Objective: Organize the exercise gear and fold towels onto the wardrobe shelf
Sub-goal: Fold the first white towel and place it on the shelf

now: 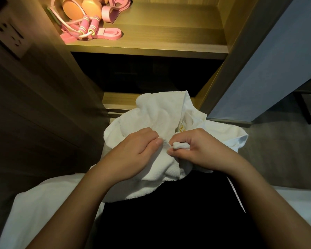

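A crumpled white towel (156,114) with a small yellow emblem hangs in front of me, held at its near edge by both hands. My left hand (133,151) pinches the cloth between thumb and fingers. My right hand (196,146) grips a bunched fold close beside it. Above, the lit wardrobe shelf (169,36) holds the exercise gear at its left end: a pink jump rope (86,26) with striped handles, pink resistance bands (111,33) and peach-coloured dumbbells (83,8).
The right part of the shelf is bare wood. A dark lower compartment (147,74) opens under the shelf. A wall socket (11,36) sits on the left panel. The wardrobe door (269,65) stands at right. White bedding (43,203) lies at my sides.
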Tool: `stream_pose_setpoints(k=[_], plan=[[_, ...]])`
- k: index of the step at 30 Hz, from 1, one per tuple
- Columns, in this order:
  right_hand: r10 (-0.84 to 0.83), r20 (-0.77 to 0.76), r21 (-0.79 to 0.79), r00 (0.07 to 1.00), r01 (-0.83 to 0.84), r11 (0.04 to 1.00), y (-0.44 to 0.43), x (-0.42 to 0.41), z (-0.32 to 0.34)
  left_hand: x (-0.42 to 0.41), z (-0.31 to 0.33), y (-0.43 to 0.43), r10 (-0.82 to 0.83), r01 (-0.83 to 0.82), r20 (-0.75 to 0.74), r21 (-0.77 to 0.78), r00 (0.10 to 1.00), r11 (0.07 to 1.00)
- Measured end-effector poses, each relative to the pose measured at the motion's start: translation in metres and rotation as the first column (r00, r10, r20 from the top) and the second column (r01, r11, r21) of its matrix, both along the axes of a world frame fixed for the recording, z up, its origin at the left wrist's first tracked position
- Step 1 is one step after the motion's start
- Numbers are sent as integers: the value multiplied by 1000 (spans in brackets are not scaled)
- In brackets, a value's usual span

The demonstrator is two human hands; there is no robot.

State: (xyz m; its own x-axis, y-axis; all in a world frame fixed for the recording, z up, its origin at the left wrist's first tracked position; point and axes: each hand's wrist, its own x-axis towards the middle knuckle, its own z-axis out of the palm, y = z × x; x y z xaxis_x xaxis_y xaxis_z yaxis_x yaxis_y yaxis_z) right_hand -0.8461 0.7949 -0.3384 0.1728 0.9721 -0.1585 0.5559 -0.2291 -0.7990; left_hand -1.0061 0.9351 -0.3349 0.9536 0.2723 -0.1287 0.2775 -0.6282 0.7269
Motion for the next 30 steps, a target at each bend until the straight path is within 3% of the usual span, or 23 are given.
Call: stream_pose_setpoints(k=[13, 21, 30], plan=[[56, 59, -63, 997, -52, 997, 4, -2, 2, 0, 0, -5, -71, 81, -99, 107, 993, 991], [-268, 12, 163, 963, 263, 951, -26, 2, -9, 1, -16, -10, 23, -14, -69, 125, 997, 992], [-202, 104, 9, 974, 202, 979, -51, 3, 9, 2, -12, -15, 52, -56, 33, 140, 998, 989]])
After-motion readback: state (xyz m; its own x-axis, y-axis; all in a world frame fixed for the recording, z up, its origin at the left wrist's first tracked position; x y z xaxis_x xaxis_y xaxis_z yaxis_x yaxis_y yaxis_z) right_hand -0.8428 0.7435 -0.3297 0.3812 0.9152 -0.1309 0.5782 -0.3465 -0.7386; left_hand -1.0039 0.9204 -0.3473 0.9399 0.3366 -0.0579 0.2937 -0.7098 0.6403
